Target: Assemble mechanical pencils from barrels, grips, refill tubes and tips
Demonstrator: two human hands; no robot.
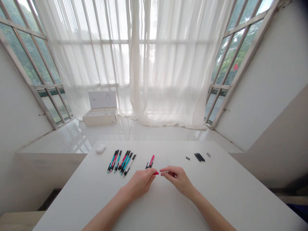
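Closed around a pink pen barrel [156, 173] is my left hand [143, 182], with the barrel's end sticking out to the right. My right hand [178, 180] pinches a thin, pale stick that looks like a pen refill [165, 171], its tip close to the barrel's end. Whether the two touch is too small to tell. Just beyond my left hand lie another pink pen barrel [152, 160] and a black pen part [147, 165], partly hidden by the fingers. A thin pale refill [167, 161] rests behind my right hand.
Assembled pens [122, 162] in blue, pink and white lie left on the white table [216, 192]. To the right are small dark springs [187, 158], black grips [199, 157] and silvery tips [208, 154]. A white earbud case [100, 148] and an open box [100, 118] sit farther back.
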